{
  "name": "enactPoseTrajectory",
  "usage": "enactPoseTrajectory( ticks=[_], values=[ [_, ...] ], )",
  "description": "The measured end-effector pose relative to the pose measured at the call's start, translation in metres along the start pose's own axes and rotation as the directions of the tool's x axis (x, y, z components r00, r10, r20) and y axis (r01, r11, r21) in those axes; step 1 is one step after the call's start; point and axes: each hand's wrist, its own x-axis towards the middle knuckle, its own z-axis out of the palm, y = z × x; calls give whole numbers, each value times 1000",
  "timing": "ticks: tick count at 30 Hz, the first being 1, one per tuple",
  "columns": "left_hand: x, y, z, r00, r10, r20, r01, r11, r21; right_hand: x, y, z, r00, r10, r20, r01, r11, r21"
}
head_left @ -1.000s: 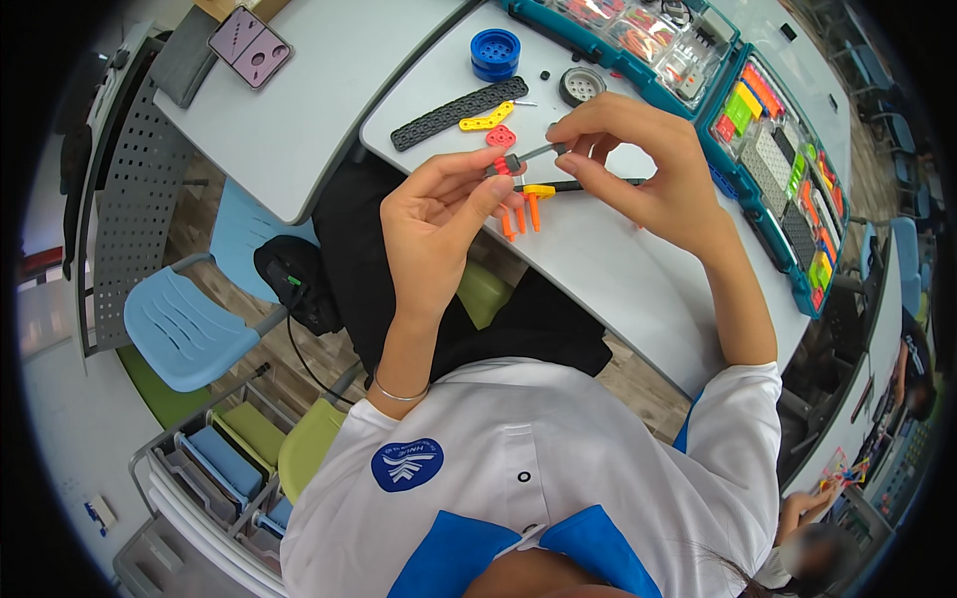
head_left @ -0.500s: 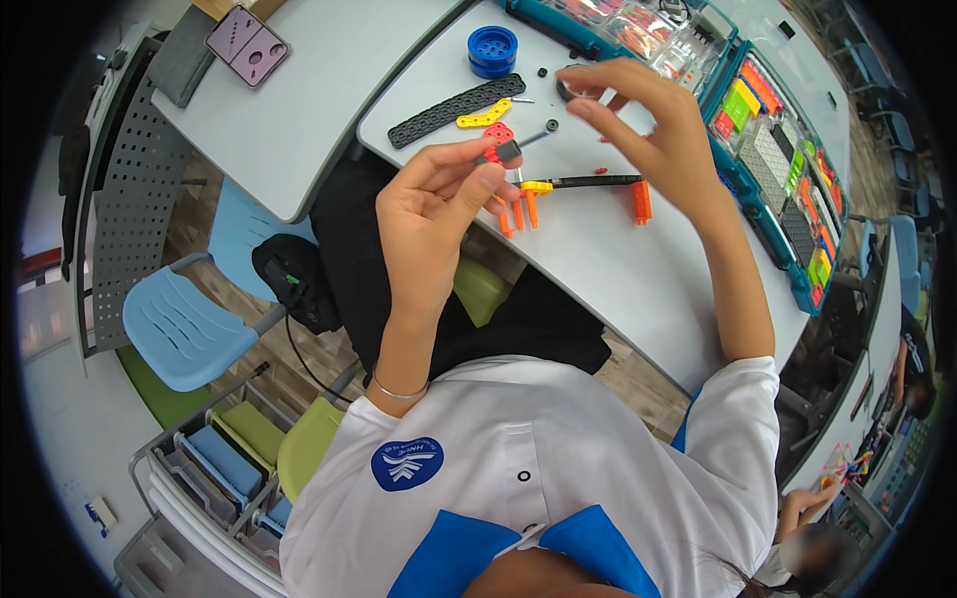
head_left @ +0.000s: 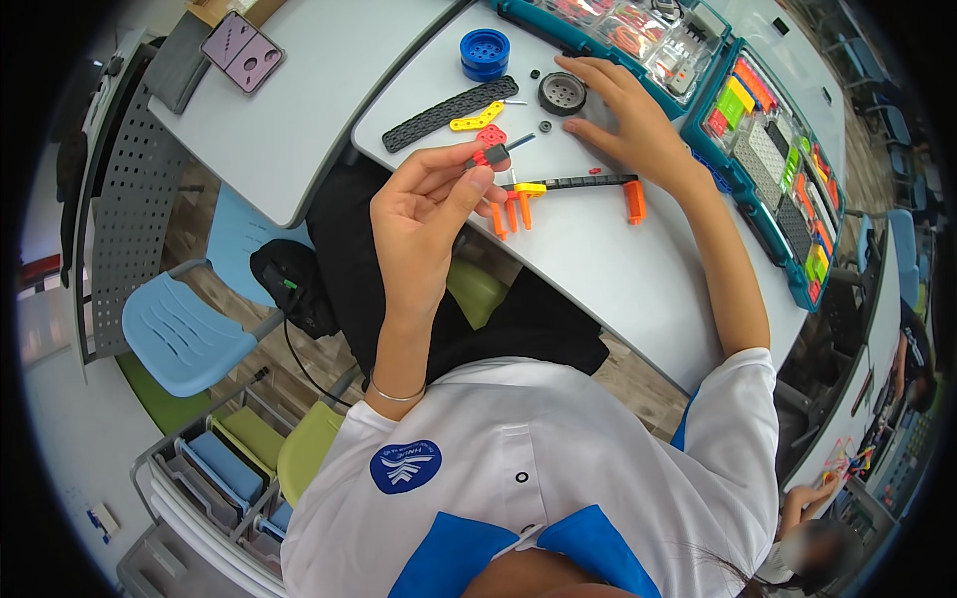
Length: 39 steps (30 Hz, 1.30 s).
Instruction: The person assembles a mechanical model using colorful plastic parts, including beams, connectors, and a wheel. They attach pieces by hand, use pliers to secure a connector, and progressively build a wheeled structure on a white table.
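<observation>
since a second ago, our right hand (head_left: 638, 130) has left the rod (head_left: 521, 142) and moved up beside the grey-black wheel (head_left: 562, 94) on the table (head_left: 638, 279). its thumb and fingers stand spread along the wheel's right side; we cannot tell whether they touch the rim. our left hand (head_left: 424, 204) pinches a dark block (head_left: 496, 153) between thumb and fingers, the rod poking out past it; the red part behind the block is mostly hidden by our fingertips. a small grey collar (head_left: 545, 127) lies just beyond the rod's tip. below, our fingers cover some of the orange pegs (head_left: 525, 211) by the black beam (head_left: 588, 182). the teal case (head_left: 558, 33) is cut off at the top, and many small pieces inside it blur together.
</observation>
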Motion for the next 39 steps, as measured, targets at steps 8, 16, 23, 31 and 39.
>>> enactPoseTrajectory(
  ticks=[8,16,23,31,39],
  values=[
    [0,-1,1,999,40,-33,-40,999,13,3,-17,-9,997,75,18,-77,978,196],
    [0,-11,7,991,118,-65,-104,977,187,7,-70,-27,990,-140,-17,137,933,333],
    [0,-11,9,987,149,-60,-128,954,270,4,-80,-29,989,-150,12,138,935,328],
    [-1,-12,9,980,183,-76,-156,951,268,4,-81,-30,988,-153,11,142,944,298],
    [-3,-8,8,982,184,-36,-161,925,346,3,-82,-31,985,-173,13,165,954,249]
  ],
)
